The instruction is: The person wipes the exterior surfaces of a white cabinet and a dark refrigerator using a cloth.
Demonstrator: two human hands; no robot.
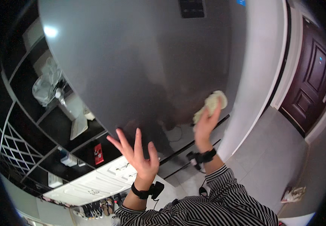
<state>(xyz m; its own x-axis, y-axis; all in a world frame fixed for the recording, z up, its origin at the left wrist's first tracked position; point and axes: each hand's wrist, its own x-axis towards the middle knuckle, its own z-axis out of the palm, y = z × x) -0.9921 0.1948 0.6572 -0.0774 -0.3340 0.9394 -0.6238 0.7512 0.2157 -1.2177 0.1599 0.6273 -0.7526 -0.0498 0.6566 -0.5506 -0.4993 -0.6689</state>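
Note:
Before me stands a tall, glossy dark-grey refrigerator front (129, 62), with reflections across it. My right hand (206, 124) has a crumpled pale-yellow cloth (215, 101) pressed against the lower right part of the door. Part of the cloth is hidden by the fingers. My left hand (141, 158) holds nothing; its fingers are spread at the lower left of the door, the fingertips close to its edge. Whether they touch the surface I cannot tell. Black straps with small devices circle both wrists.
Left of the refrigerator, a dark shelf unit (53, 124) holds a plastic bag (48, 84) and a red packet (98, 154). White cabinets (95, 186) run below it, with several shoes (95, 209) at their foot. At right are a white wall (260, 56) and dark-red door (311, 79).

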